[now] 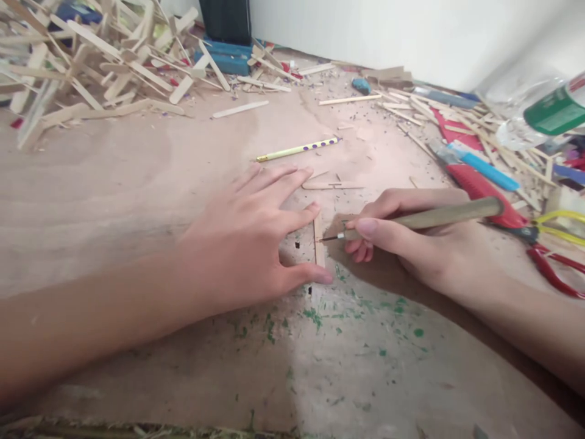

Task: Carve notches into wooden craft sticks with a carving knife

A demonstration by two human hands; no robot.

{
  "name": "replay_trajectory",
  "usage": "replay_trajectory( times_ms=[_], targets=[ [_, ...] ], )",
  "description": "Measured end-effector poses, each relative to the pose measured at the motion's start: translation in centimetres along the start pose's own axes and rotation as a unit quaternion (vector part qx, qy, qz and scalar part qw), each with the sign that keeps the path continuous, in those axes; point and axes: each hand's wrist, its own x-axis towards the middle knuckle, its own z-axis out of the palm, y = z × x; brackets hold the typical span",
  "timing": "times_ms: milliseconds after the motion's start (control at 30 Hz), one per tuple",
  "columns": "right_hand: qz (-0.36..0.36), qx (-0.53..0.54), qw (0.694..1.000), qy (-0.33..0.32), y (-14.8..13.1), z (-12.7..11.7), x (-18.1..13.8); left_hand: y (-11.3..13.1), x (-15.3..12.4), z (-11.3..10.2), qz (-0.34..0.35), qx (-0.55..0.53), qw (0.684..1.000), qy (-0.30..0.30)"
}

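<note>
The narrow stick [319, 255] lies flat on the table [150, 366], about midway between its left and right sides and closer to the front edge than to the far edge, its length running roughly from front to back. The left hand [242, 238] is spread out, not clenched: its forefinger and thumb come down at the stick's two ends, pinning it to the wood. The right hand [406, 238] grasps a tool [425, 217] like a pencil, thumb and fingers close behind the tip, which meets the stick between the pinning digits. The tip is too small and blurred to tell whether it is a blade or a point.

To work well here, I would press both ends evenly, rest the right hand's curled fingers on the table and use short, light strokes. The tip faces the gap between left thumb and forefinger, so a slip could run towards that hand; thin wood may also split under force.

Counted: two hands, one tool, one pinned stick, two small dark marks [297, 245] near the left thumb, one pencil [297, 150] beyond the left fingers, one blue cutter [489, 169] and one bottle [555, 113] towards the table's far right. The heap of sticks [123, 67] at the far left holds too many to count.
</note>
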Motion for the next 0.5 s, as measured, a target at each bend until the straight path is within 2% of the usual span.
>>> replay_trajectory(
  times_ms=[300,500],
  targets=[
    [0.026,0.052,0.998,-0.009,0.39,0.6,0.13,0.05,0.36,-0.22,0.015,-0.004,1.0,-0.003],
    [0.015,0.048,0.999,-0.013,0.17,0.44,0.11,-0.05,0.17,-0.1,0.015,-0.014,1.0,0.004]
  ],
)
